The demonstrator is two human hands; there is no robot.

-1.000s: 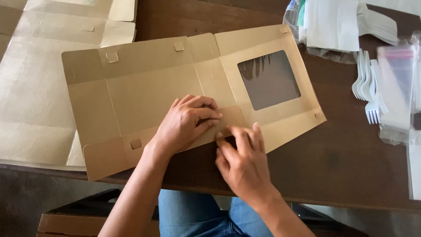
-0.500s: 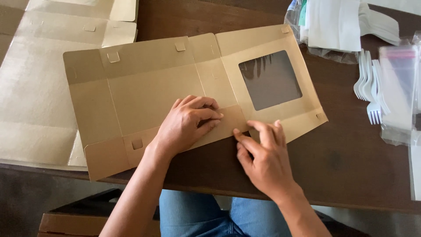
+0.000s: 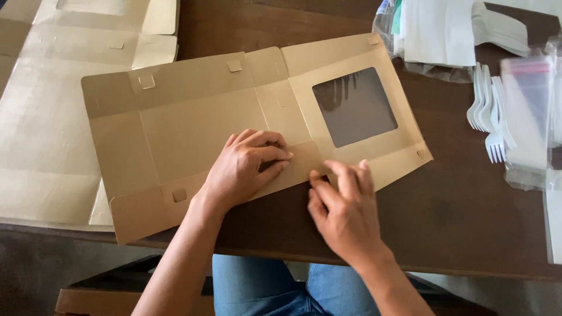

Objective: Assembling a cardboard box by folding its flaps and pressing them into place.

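Observation:
A flat, unfolded brown cardboard box [image 3: 193, 123] with a clear square window [image 3: 354, 106] lies on the dark wooden table [image 3: 462, 216]. My left hand [image 3: 249, 167] presses down on the box's near flap, fingers curled along the crease. Just to its right, my right hand [image 3: 342, 205] has its fingertips on the near edge of the same flap, below the window panel. Neither hand lifts the box off the table.
More flat cardboard sheets [image 3: 47, 134] lie at the left. White plastic forks [image 3: 489, 111], clear plastic bags [image 3: 527, 117] and white paper packs [image 3: 439, 29] sit at the right and back right. A wooden bench [image 3: 93, 298] and my jeans-clad legs [image 3: 275, 292] show below the table edge.
My right hand slid right along the near flap, then came back left toward the left hand. The left hand stayed pressed in place.

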